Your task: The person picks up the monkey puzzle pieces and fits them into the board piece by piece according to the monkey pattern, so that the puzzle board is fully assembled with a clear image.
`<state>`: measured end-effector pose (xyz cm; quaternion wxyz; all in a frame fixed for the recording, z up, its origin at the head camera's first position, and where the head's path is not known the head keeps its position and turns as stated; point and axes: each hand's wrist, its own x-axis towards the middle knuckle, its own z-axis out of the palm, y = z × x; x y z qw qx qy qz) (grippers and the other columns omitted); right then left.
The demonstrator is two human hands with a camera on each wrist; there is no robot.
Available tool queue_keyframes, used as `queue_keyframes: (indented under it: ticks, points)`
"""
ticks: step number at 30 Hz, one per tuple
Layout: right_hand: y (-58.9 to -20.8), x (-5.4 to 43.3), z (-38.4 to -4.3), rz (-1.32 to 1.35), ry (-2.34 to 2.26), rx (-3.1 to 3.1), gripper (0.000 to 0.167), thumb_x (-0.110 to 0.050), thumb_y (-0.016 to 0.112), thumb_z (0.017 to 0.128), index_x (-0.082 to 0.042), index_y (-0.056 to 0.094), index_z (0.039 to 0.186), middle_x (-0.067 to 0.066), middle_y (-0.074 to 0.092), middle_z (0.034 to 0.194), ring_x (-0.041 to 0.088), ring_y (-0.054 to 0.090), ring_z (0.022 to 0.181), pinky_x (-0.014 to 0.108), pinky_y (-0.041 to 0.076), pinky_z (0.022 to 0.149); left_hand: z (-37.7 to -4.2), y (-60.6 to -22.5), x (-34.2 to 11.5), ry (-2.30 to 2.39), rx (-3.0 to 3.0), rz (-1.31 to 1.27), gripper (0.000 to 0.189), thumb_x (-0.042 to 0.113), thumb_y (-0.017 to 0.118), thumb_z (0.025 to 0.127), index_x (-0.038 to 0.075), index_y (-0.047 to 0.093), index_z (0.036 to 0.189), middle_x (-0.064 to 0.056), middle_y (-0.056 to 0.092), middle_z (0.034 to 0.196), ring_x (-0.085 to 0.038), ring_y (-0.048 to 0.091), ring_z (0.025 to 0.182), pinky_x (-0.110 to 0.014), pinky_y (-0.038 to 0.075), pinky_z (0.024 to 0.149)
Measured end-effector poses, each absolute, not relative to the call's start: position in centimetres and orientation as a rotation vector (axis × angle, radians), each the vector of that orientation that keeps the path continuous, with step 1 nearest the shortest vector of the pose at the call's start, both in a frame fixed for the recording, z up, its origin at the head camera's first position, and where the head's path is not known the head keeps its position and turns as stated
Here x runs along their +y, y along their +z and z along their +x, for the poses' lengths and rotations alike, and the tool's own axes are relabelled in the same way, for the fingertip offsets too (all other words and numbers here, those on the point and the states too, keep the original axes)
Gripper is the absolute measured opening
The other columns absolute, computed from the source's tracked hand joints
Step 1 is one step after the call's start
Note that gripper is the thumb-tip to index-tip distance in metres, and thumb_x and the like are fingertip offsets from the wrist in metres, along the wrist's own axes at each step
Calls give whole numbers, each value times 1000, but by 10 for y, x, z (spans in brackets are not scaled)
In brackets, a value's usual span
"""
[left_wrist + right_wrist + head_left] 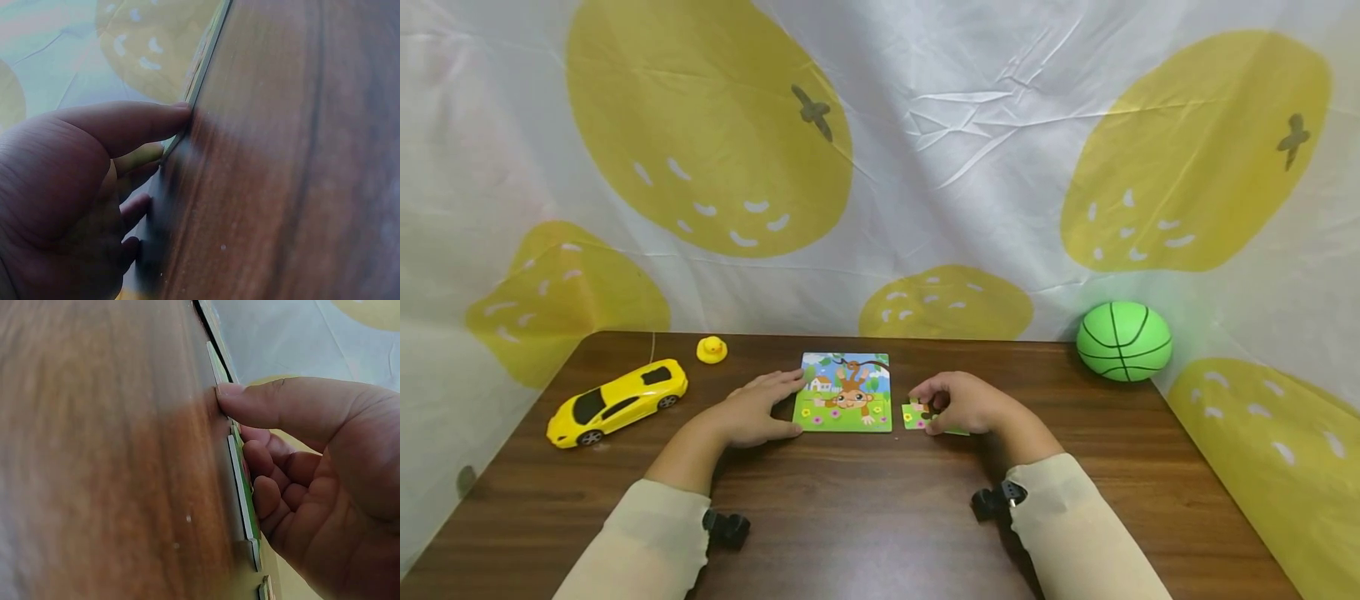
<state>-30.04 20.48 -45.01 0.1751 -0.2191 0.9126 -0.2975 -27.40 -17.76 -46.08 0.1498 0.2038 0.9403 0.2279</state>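
Observation:
A square picture puzzle (844,415) with a cartoon monkey lies on the table between the two hands. My left hand (756,410) rests at its left side, fingers fairly straight, with the thumb at the near left corner. In the left wrist view that thumb (150,119) touches the puzzle's thin edge. To the right of the puzzle, my right hand (966,408) pinches a flat green puzzle piece (913,417) between thumb and bent index finger. The right wrist view shows another green puzzle piece (242,487) under the curled fingers, which partly hide it.
A yellow toy car (621,402) and a small yellow rubber duck (711,350) stand at the left of the brown wooden table (850,508). At the back right corner sits a green ball (1123,342). A fruit-printed curtain (940,167) hangs behind the table.

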Motion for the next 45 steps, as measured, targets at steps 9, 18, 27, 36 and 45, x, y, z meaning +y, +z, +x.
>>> queue_keyframes:
  ticks: [9,18,27,36,45]
  points:
    - [-446,200,-298,-616,-821,2642,46,-12,91,80,-16,80,124,-4,77,107,14,65,101,35,56,92,-274,-460,-177,656,2705,586,84,46,73,98,16,38,168,-5,26,180,-43,16,167,-79,17,126]
    - [-432,179,-290,-710,-971,2623,47,-17,91,82,-19,79,127,-4,76,111,13,65,99,31,57,89,-274,-461,-177,652,2710,595,84,47,73,98,15,39,167,-5,26,180,-43,17,167,-79,18,126]
    - [-434,138,-293,-829,-985,2555,47,-20,89,86,-16,77,132,-1,78,117,9,66,96,29,57,85,-274,-461,-178,657,2709,600,84,48,73,98,15,39,168,-6,26,180,-43,17,167,-79,17,125]
    - [-441,100,-302,-844,-983,2502,52,-20,90,87,-14,75,136,-1,78,116,7,68,96,27,58,87,-275,-463,-179,666,2705,603,85,50,72,98,17,37,168,-5,25,180,-42,17,167,-80,17,125]
    - [-443,72,-306,-860,-965,2526,51,-25,93,83,-15,78,130,-3,80,110,3,68,91,23,58,83,-275,-465,-181,682,2714,615,86,49,72,97,16,38,168,-7,27,179,-44,18,166,-80,18,124]
